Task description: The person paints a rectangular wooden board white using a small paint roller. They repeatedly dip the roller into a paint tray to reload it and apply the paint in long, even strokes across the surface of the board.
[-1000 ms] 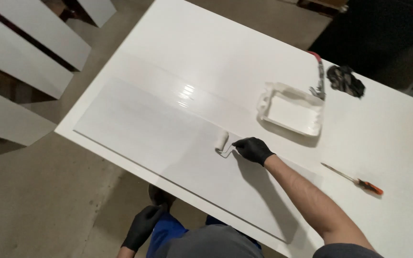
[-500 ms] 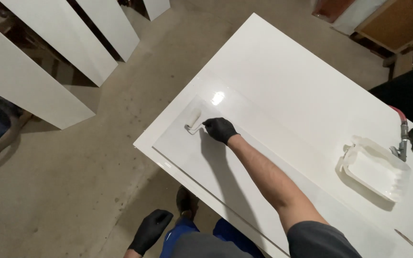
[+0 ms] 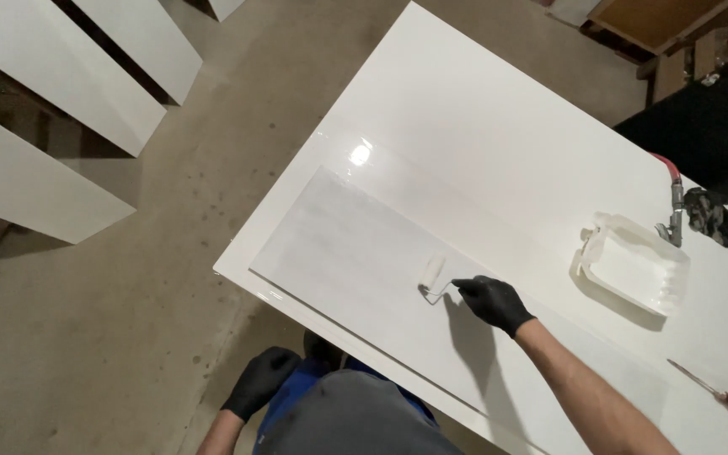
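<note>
The small white paint roller [image 3: 432,272] lies on the flat white panel [image 3: 339,253], near its middle; the gloved right hand [image 3: 493,302] has its fingers clamped on the roller's handle; the white paint tray [image 3: 634,270] sits well to the right, a screwdriver [image 3: 714,389] beyond; the gloved left hand [image 3: 260,381] hangs off the table [image 3: 482,126], fingers loosely curled, holding nothing.

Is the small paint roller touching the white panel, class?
Touching: the head view shows the paint roller, held by the right hand, lying flat on the white panel with no gap.
</note>
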